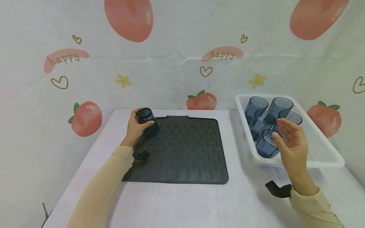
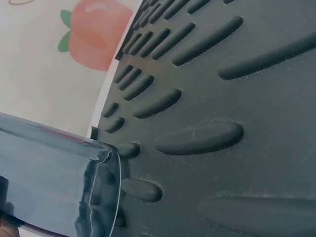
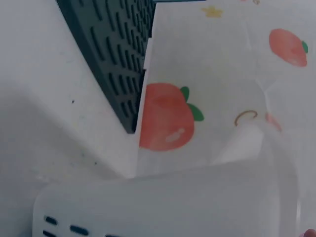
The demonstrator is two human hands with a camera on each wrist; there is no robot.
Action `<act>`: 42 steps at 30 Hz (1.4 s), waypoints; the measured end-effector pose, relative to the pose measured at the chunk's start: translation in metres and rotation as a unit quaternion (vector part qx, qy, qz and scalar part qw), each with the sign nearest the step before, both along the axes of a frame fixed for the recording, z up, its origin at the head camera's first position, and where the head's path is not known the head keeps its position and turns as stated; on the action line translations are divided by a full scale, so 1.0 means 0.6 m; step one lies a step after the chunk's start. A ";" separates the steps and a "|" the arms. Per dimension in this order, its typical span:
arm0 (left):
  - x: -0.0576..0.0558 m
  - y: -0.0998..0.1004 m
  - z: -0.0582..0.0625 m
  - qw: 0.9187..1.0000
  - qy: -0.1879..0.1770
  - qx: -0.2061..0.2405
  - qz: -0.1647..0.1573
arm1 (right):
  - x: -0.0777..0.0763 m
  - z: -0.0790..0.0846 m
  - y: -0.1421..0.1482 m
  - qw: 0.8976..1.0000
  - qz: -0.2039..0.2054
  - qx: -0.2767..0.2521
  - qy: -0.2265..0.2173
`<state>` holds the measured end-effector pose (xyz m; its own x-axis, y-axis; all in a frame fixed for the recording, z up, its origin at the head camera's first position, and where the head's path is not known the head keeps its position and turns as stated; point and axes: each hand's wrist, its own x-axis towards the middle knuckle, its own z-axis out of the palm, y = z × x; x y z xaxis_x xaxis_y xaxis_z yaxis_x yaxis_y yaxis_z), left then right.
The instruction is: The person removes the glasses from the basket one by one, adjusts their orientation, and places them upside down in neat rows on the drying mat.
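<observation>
A dark blue drinking glass [image 1: 146, 118] stands upside down at the back left corner of the black ridged mat [image 1: 185, 152]. The left hand [image 1: 136, 128] grips it round its side, thumb in front. In the left wrist view the rim of that glass [image 2: 103, 197] is right at the mat's surface. On the right, the right hand [image 1: 293, 145] is raised over the front of a white basket [image 1: 328, 155], its fingers spread loosely with nothing between them. Its thumb overlaps the nearest blue glass [image 1: 265, 147] in the head view.
Several blue glasses [image 1: 260, 122] stand mouth up in the left part of the basket. The basket's wall [image 3: 163, 207] fills the bottom of the right wrist view. A white tabletop [image 1: 171, 205] lies below, with a fruit-printed cloth [image 1: 171, 79] hanging behind.
</observation>
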<state>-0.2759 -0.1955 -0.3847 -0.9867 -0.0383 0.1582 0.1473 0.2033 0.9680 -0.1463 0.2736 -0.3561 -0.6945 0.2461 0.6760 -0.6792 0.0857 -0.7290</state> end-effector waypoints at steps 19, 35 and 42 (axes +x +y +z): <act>0.000 -0.002 0.000 1.000 0.005 0.002 -0.007 | -0.021 -0.018 0.037 0.964 -0.173 0.134 -0.152; 0.002 -0.001 0.001 1.000 0.000 -0.003 -0.004 | -0.026 -0.022 0.044 0.924 -0.152 0.222 -0.273; 0.003 -0.001 0.001 1.000 0.004 -0.003 -0.007 | -0.028 -0.021 0.047 0.912 -0.140 0.262 -0.283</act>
